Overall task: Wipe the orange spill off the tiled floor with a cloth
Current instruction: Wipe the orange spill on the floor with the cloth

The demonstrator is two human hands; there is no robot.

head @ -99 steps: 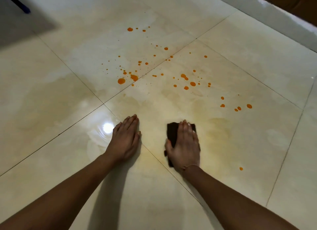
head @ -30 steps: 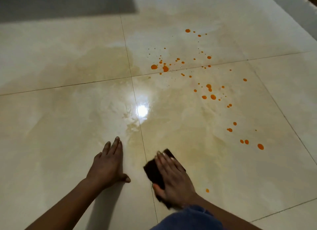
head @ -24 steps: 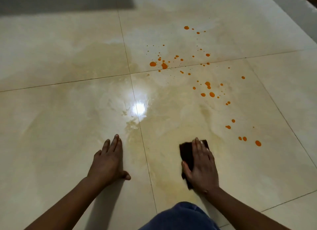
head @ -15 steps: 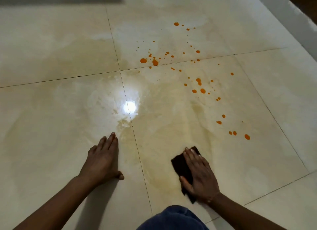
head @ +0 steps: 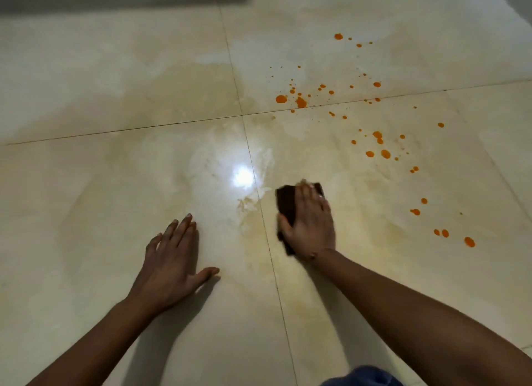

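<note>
While the left hand (head: 172, 267) is laid flat on the tiled floor (head: 86, 184), its fingers straight and close together and its thumb splayed toward the right, a dark brown cloth (head: 286, 202) is pressed to the floor beneath the right hand (head: 309, 227). The right hand's fingers are stretched forward over the cloth and kept side by side, not curled round it, and the thumb is laid along the cloth's left edge. The fingertips are blurred, so their exact placement cannot be told. Parts of the cloth are seen past the fingers, left of the palm and beside the wrist, where a thin band (head: 312, 254) is worn.

A grout line (head: 273, 270) is seen between the two hands, just left of the right hand and the cloth. A bright glare (head: 243, 176) is reflected ahead of the left hand, forward and to the left of the cloth. The orange spill (head: 299, 101) is scattered as separate drops ahead of the right hand and to its right, all apart from the cloth. A pale yellowish film (head: 359, 201) is smeared over the tile around the right hand. Blue fabric (head: 362, 377) is seen at the bottom edge, below the right forearm.
</note>
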